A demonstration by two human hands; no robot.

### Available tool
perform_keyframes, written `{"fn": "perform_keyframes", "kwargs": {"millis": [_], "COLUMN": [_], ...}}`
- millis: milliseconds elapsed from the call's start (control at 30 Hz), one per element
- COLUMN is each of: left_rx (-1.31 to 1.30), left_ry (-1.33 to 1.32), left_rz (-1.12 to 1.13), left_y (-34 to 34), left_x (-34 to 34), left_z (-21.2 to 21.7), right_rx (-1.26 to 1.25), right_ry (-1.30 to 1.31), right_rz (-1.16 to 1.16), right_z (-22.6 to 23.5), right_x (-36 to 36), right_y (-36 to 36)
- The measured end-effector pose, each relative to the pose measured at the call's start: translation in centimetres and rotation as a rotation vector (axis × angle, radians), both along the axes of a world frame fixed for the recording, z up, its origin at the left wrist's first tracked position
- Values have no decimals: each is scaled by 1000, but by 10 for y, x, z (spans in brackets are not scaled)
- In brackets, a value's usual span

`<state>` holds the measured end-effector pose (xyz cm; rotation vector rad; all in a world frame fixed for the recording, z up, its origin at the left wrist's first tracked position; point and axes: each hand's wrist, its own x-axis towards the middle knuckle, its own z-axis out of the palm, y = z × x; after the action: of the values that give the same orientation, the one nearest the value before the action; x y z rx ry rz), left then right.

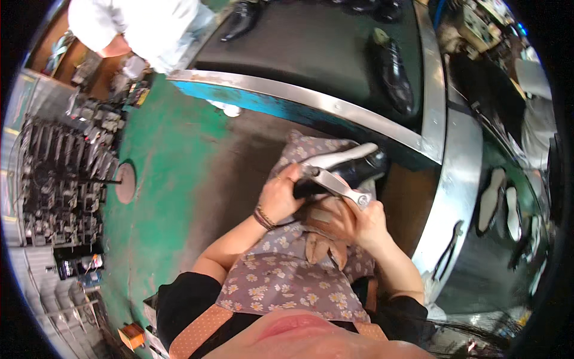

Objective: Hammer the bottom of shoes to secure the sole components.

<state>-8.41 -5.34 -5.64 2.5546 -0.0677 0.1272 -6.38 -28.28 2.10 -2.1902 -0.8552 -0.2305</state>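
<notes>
A black shoe [359,169] with a pale sole lies tilted across my lap, on a flowered apron [269,281]. My left hand [281,194] is closed round the shoe's near-left end. My right hand [368,224] grips metal pliers [336,184], fingers wrapped round the handles, which they partly hide. The head of the pliers reaches left across the shoe, to its edge beside my left fingers. Whether the jaws pinch the shoe's upper, I cannot tell. Below the tool, on my lap, is a brownish piece [326,245] that I cannot make out.
Ahead is a dark conveyor belt [299,54] with a metal rim; a black shoe [394,75] and others stand on it. At right, another pincer-like tool [448,251] lies by a metal ledge, near shoes with pale soles [492,200]. A person in white [143,24] is at far left. Shelving [66,179] stands left.
</notes>
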Motion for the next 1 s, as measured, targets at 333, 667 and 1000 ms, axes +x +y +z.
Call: {"fn": "perform_keyframes", "kwargs": {"millis": [333, 667, 1000], "left_rx": [-356, -1443, -2062], "left_ry": [-121, 251, 408], "left_rz": [55, 132, 294], "left_y": [5, 36, 109], "left_x": [-8, 25, 251], "left_z": [-25, 2, 40], "right_rx": [-86, 222, 157], "right_ry": [81, 641, 899], "right_rz": [31, -449, -387], "right_z": [-25, -80, -109], "right_x": [-12, -64, -55], "right_y": [-7, -36, -22]}}
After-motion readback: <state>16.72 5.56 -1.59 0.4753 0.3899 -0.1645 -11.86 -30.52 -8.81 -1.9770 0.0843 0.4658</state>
